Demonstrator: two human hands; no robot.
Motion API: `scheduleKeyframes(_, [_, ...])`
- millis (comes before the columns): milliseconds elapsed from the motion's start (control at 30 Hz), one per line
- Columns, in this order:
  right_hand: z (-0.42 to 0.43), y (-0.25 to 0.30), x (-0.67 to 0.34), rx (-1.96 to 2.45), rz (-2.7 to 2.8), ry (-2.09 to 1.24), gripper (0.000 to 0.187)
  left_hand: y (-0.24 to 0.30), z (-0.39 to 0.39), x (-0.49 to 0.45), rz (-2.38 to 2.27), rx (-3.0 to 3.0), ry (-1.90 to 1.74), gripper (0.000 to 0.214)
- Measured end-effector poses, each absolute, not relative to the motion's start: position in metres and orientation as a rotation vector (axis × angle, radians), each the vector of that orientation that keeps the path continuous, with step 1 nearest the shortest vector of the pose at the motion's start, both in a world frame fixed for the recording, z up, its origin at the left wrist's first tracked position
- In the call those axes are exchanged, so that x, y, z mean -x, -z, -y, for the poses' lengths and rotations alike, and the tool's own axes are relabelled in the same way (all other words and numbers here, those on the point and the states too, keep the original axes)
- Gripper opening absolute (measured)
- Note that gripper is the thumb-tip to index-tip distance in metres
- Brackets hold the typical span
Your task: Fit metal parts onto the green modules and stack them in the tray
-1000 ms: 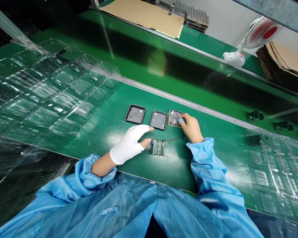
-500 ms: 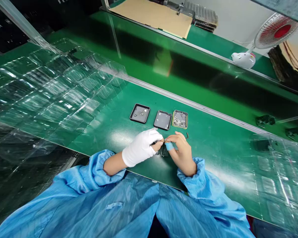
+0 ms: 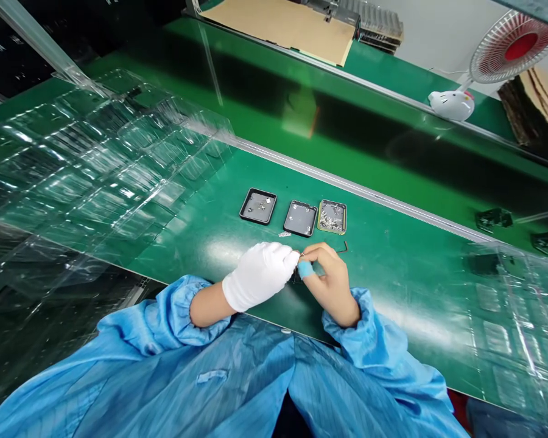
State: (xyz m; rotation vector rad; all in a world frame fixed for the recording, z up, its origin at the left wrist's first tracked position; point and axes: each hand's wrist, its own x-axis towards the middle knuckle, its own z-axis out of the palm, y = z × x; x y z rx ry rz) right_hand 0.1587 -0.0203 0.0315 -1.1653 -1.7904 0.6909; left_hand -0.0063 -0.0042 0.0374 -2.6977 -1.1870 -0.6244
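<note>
My left hand [image 3: 261, 275], in a white glove with bare fingertips, is closed in a pinch. Its tips meet those of my right hand [image 3: 327, 280], also pinched, with blue tape [image 3: 305, 269] round one digit. Whatever they grip between them is too small and too covered to name. A dark part [image 3: 296, 277] shows partly beneath the fingers. Just beyond the hands lie a small silvery piece [image 3: 284, 234] and a hex key [image 3: 343, 247]. Three shallow trays stand farther back: a left tray [image 3: 248, 212], a middle tray [image 3: 300, 219] and a right tray [image 3: 320, 220], each with small metal parts.
Clear plastic compartment trays [image 3: 105, 164] cover the left of the green table [image 3: 393, 261]; more clear trays [image 3: 506, 328] lie at the right. Two dark assemblies [image 3: 493, 219] stand at the far right. A metal rail [image 3: 324, 184] crosses behind. A fan [image 3: 506, 55] stands on the shelf.
My left fingers have curled in closer, and both hands have shifted slightly left. The silvery piece beyond the left hand is now in fuller view. The camera has tilted a little.
</note>
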Motion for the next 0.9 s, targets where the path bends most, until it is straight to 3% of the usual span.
scheduleKeyframes(100, [0.021,-0.035,-0.166,1.159,1.948,-0.505,0.006,-0.035,0.003,0.01,1.283,2.827,0.579,0.023])
scheduleKeyframes(300, [0.017,-0.03,-0.181,0.999,2.142,-0.638,0.014,-0.028,-0.003,0.013,1.267,3.05,0.595,0.027])
scheduleKeyframes(400, [0.013,-0.023,-0.187,1.097,2.058,-0.607,0.011,-0.02,-0.009,0.011,1.426,3.114,0.914,0.018])
scheduleKeyframes(533, [0.009,-0.008,-0.186,1.213,1.997,-0.566,0.007,0.001,-0.015,0.007,1.633,3.291,1.417,0.029])
scheduleKeyframes(900, [0.012,0.002,-0.179,1.22,2.104,-0.492,0.009,0.013,-0.013,0.004,1.866,3.418,1.385,0.024])
